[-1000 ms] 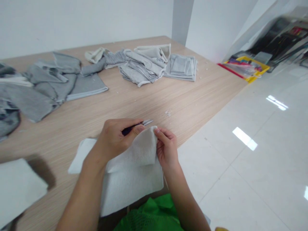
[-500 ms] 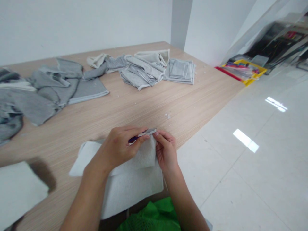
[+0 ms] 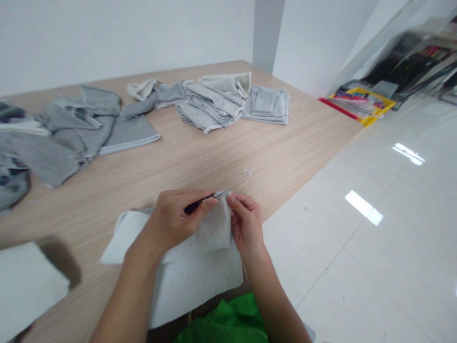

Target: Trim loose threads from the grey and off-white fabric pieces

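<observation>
My left hand [image 3: 180, 214] is closed around small thread snips [image 3: 195, 206] with a dark handle. Their metallic blades point right, along the top edge of a light grey cloth [image 3: 216, 231]. At that cloth's upper corner, my right hand [image 3: 247, 221] pinches the fabric between thumb and fingers, close by the blade tips. The lower part of the cloth hangs over the table's front edge toward my lap. The left fingers partly hide the snips' handle. Another pale cloth [image 3: 28, 286] lies at the lower left.
Crumpled grey cloths [image 3: 67, 138] cover the table's left side. Folded grey cloths [image 3: 210, 107] and a squarer stack [image 3: 267, 105] lie at the back. The wooden table [image 3: 285, 157] ends at the right above a tiled floor, where a yellow crate [image 3: 387, 104] stands.
My left hand and the snips have shifted slightly left, and the blades look closer together. My right hand keeps its pinch on the cloth.
</observation>
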`<state>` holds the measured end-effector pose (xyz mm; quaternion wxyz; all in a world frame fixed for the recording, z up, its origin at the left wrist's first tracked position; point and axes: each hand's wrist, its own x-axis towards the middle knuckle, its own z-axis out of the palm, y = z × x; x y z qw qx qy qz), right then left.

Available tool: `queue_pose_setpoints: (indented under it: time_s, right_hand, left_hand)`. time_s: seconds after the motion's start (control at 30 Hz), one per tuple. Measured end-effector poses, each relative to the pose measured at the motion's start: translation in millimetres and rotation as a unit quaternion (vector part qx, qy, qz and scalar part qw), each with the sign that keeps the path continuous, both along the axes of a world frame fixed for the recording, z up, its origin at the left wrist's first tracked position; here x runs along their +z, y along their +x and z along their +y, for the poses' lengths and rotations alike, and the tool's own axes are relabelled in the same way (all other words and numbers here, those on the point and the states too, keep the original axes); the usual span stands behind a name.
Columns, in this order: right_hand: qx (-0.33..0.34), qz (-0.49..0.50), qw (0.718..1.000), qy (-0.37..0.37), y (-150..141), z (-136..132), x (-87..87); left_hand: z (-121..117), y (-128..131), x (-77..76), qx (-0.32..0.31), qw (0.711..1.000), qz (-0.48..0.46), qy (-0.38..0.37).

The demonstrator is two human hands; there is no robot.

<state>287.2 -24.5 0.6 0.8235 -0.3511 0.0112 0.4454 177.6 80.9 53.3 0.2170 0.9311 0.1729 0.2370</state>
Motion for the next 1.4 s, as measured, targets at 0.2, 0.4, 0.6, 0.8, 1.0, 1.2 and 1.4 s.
queue_pose_setpoints:
  time_s: [0.2,0.4,0.6,0.8,1.0,1.2,1.4]
  right_hand:
    - [0.003,-0.006,1.0,0.011,0.7,0.4,-2.6]
    - [0.014,0.006,1.0,0.016,0.8,-0.5,0.3]
    - [-0.005,0.004,1.0,0.009,0.5,0.3,-0.3]
    - [0.007,0.007,1.0,0.019,0.2,0.2,0.2]
    - [-0.003,-0.002,1.0,0.014,-0.5,0.3,0.0]
    - [0.0,-0.009,1.0,0.013,-1.1,0.2,-1.3]
    - [0.002,-0.015,1.0,0.011,-1.4,0.0,-0.8]
  left_hand:
    - [0.1,-2.3,-5.7,-0.018,0.998,-0.02,0.053]
    - [-0.1,-0.6,-8.5,-0.018,0.997,-0.012,0.075]
    - [-0.9,-1.3,-6.3,-0.025,0.998,-0.013,0.056]
    - [-1.7,-1.7,-4.3,0.003,0.998,-0.04,0.056]
    - [-1.2,-1.0,-6.8,-0.011,0.997,-0.015,0.08]
    - [-1.9,-1.6,-6.3,-0.003,0.997,-0.029,0.065]
    - [-2.1,-4.0,-5.1,0.014,0.998,-0.043,0.044]
